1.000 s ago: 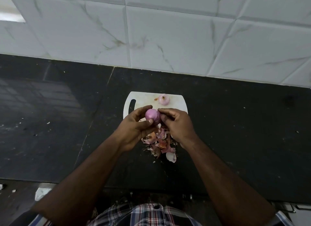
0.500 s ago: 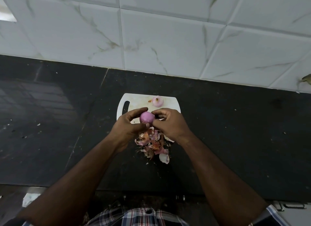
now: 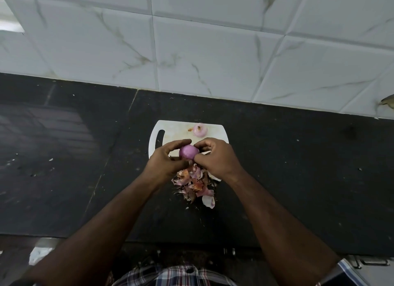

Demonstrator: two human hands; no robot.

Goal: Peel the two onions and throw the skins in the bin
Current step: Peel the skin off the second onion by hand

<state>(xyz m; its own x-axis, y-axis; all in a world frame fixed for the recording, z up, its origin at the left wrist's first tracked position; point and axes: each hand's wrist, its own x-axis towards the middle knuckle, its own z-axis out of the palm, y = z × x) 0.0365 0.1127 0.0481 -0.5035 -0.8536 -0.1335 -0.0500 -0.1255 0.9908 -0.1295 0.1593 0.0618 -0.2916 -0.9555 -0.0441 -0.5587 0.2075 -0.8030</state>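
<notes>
A purple onion (image 3: 188,151) is held just above the near part of a white cutting board (image 3: 174,128). My left hand (image 3: 165,160) grips it from the left and below. My right hand (image 3: 215,156) closes on it from the right, its fingertips on the onion's top and near side. A second, paler peeled onion (image 3: 200,129) rests on the board's far edge. A heap of pink and brown onion skins (image 3: 195,184) lies on the black counter under my wrists, at the board's near edge. No bin is in view.
The black stone counter (image 3: 298,168) runs the width of the view, speckled with small crumbs. A white marbled tile wall (image 3: 202,47) stands behind it. The counter's front edge (image 3: 191,243) is close to my checked shirt (image 3: 177,275).
Both hands have stayed on the purple onion, with the fingers shifting slightly around it. The skin heap and the other onion have not moved; the view has shifted a little.
</notes>
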